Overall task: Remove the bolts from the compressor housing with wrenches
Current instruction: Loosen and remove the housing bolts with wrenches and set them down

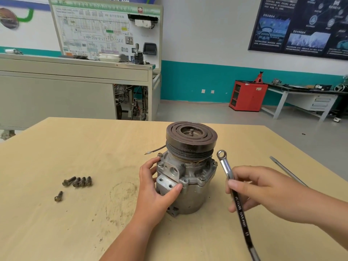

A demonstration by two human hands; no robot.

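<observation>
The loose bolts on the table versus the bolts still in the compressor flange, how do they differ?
The loose bolts lie on their sides on the table, full shanks showing; the seated bolts stand upright in the compressor housing, only heads showing. The loose bolts look dark brown; the seated bolts look paler grey. Both have flanged hex heads.

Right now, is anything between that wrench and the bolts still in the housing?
Nothing visible. The wrench has its ring end in open air beside the nearest bolt; only the pulley sits close above that bolt.
</observation>
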